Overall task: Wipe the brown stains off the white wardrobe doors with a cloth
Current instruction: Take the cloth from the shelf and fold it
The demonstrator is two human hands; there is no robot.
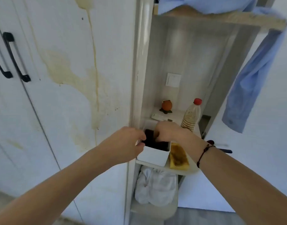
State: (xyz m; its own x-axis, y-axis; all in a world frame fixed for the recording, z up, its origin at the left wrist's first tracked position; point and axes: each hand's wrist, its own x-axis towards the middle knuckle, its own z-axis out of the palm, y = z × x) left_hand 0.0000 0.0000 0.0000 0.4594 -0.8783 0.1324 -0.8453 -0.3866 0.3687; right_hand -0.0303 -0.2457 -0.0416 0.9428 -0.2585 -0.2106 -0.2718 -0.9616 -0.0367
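A white wardrobe door (pixel 71 38) fills the left, marked by a broad brown stain (pixel 61 69) and a long drip (pixel 94 62) running down. On a shelf to its right stands a white box (pixel 153 155) with dark contents. My left hand (pixel 123 143) grips the box's left rim. My right hand (pixel 168 131) reaches into the box, its fingers curled on a dark cloth-like thing (pixel 150 135); the fingertips are hidden inside. A yellow sponge (pixel 178 157) with brown marks lies on the shelf right of the box.
Black door handles (pixel 14 57) are at the left. The shelf niche holds a red-capped bottle (pixel 192 115), an orange ornament (pixel 166 106) and a wall switch (pixel 173 80). A blue shirt (pixel 253 82) hangs at the right. White cloth bundles (pixel 155 187) sit below the shelf.
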